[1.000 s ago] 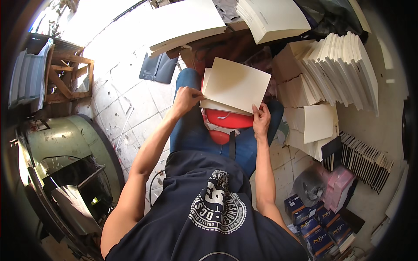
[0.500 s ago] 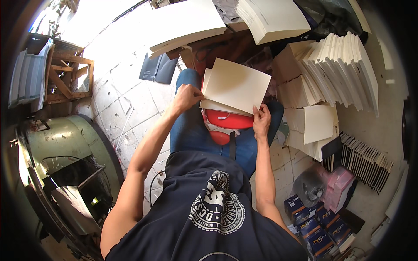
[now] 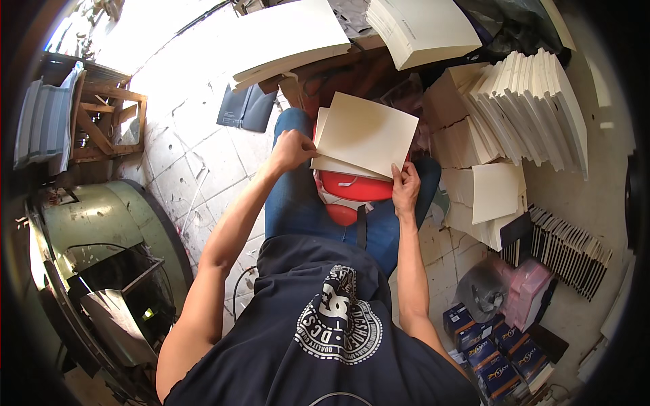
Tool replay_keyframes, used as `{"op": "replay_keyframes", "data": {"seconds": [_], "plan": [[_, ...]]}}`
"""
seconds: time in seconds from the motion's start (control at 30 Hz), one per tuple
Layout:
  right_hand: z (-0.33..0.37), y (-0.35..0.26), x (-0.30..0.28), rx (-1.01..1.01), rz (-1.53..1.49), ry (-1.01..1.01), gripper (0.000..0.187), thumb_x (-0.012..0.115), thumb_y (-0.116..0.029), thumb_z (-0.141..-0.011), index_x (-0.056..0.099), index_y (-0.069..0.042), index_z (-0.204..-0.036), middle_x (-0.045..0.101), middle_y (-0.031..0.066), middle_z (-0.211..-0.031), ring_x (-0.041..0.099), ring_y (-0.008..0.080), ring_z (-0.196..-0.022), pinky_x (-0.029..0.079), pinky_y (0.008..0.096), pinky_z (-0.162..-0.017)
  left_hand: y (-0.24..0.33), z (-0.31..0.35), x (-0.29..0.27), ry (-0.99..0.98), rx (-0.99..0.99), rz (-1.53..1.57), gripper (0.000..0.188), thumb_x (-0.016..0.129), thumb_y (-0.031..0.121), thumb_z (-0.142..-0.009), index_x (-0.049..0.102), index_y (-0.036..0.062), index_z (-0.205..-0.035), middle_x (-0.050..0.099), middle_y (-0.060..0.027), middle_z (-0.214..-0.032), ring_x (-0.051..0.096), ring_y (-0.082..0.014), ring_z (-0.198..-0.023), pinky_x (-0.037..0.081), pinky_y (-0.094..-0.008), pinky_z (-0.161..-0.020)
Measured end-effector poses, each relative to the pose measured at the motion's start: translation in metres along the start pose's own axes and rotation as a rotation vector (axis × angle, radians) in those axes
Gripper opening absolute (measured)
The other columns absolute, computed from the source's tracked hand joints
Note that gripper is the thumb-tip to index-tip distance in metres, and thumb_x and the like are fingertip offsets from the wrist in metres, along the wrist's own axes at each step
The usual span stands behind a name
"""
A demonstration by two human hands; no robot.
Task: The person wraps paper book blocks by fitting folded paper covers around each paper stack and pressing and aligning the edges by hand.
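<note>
Head view: grips offset cream sheets (image 3: 369,132) at left edge with left fingers (image 3: 309,147), at lower right corner with right fingers (image 3: 409,174), above red object (image 3: 355,187).

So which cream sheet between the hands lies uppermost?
The tilted sheet whose lower right corner the right hand holds: its face shows almost whole, while paper beneath peeks out only at left and below.

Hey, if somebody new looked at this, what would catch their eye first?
Probably the cream sheets at upper centre, the left hand gripping their left edge, the right hand their lower right corner. Then the bright red object just below them in the picture, and the row of cream paper blocks at upper right.
</note>
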State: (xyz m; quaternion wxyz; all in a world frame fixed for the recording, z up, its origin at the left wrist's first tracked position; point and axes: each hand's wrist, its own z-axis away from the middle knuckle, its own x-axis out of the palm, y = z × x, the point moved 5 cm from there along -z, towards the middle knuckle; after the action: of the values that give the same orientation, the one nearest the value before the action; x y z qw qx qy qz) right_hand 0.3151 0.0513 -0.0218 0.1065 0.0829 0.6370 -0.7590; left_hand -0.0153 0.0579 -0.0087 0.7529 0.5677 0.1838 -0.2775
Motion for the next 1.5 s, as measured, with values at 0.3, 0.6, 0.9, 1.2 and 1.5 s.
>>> {"op": "replay_keyframes", "data": {"seconds": [0.3,0.6,0.9,1.2,1.5], "plan": [[-0.001,0.0,0.003,-0.051,-0.068,0.04,0.018,0.066,-0.019,-0.102,0.058,-0.003,-0.103,0.064,-0.0003,-0.069,0.041,0.0011,-0.061,0.028,0.0216,-0.055,-0.017,-0.007,0.008,-0.086,-0.308,0.151,0.034,0.087,0.034,-0.079,0.081,0.0007,-0.086,0.073,-0.0066,-0.066,0.067,-0.0113,-0.056,0.054,-0.0283,-0.056],[0.001,-0.01,-0.007,-0.022,0.291,0.076,0.031,0.069,-0.025,-0.1,0.061,0.0,-0.083,0.058,0.0094,-0.062,0.049,0.0119,-0.056,0.04,0.0324,-0.055,-0.029,-0.01,0.016,-0.142,-0.327,0.225,0.036,0.088,0.035,-0.08,0.08,-0.0006,-0.085,0.072,-0.005,-0.065,0.064,-0.0081,-0.053,0.05,-0.0243,-0.051],[-0.006,-0.004,-0.015,-0.262,0.36,0.197,0.026,0.077,-0.023,-0.091,0.064,-0.001,-0.085,0.061,0.0144,-0.092,0.059,0.0343,-0.09,0.046,0.0452,-0.085,-0.026,-0.013,0.017,-0.138,-0.3,0.281,0.036,0.088,0.033,-0.08,0.079,-0.0023,-0.082,0.071,-0.0057,-0.064,0.062,-0.0085,-0.053,0.051,-0.0248,-0.053],[-0.008,0.005,-0.017,-0.254,0.372,0.218,0.027,0.08,-0.022,-0.087,0.065,0.0,-0.082,0.066,0.0184,-0.104,0.063,0.0371,-0.1,0.049,0.0444,-0.089,-0.02,-0.012,0.018,-0.145,-0.33,0.26,0.035,0.086,0.034,-0.081,0.079,-0.0008,-0.083,0.07,-0.0039,-0.064,0.062,-0.0071,-0.054,0.05,-0.0234,-0.054],[-0.008,0.009,-0.019,-0.263,0.365,0.237,0.023,0.08,-0.019,-0.086,0.066,-0.001,-0.083,0.068,0.0166,-0.106,0.064,0.0361,-0.1,0.05,0.0437,-0.09,-0.025,-0.012,0.018,-0.143,-0.342,0.243,0.038,0.087,0.034,-0.081,0.078,-0.0024,-0.086,0.071,-0.0046,-0.065,0.061,-0.0072,-0.054,0.05,-0.023,-0.054]]}}
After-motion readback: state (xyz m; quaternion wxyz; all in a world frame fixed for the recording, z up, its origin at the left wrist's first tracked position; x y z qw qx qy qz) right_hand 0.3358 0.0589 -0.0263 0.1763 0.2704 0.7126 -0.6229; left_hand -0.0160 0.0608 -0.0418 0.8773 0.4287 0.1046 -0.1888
